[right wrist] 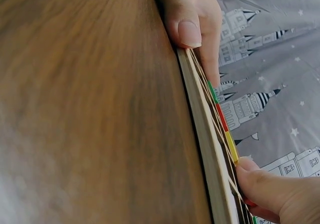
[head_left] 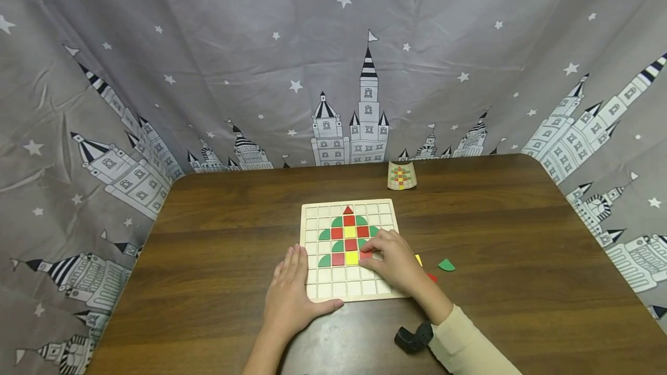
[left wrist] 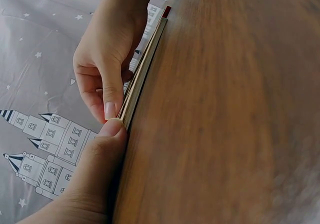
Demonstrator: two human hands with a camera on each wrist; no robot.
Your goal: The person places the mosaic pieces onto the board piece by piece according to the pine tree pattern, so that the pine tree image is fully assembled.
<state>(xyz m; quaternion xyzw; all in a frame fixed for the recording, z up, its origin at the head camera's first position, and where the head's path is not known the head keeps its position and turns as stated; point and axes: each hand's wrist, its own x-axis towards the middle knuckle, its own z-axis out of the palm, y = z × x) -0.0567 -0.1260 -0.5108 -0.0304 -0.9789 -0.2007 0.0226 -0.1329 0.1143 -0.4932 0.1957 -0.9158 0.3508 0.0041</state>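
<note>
A pale wooden grid board (head_left: 339, 290) lies on the table, with red, yellow and green tiles set in its cells in a tree-like pattern. My left hand (head_left: 292, 291) rests against the board's left side, fingers straight, its thumb (left wrist: 111, 129) along the near edge. Over the right part of the pattern, my right hand (head_left: 398, 262) pinches a red square tile (head_left: 366, 256) between thumb and fingertips, just right of a yellow tile (head_left: 351, 257) in the lower row. In the right wrist view the right thumb (right wrist: 260, 184) is low at the board; that hand covers some cells.
Right of the board lie a green quarter-round tile (head_left: 446, 265), a red piece (head_left: 432, 277) and a yellow piece (head_left: 418, 260), both partly hidden by the right hand. A small pattern card (head_left: 411, 183) stands at the table's back edge, before a grey castle-print curtain (head_left: 292, 28).
</note>
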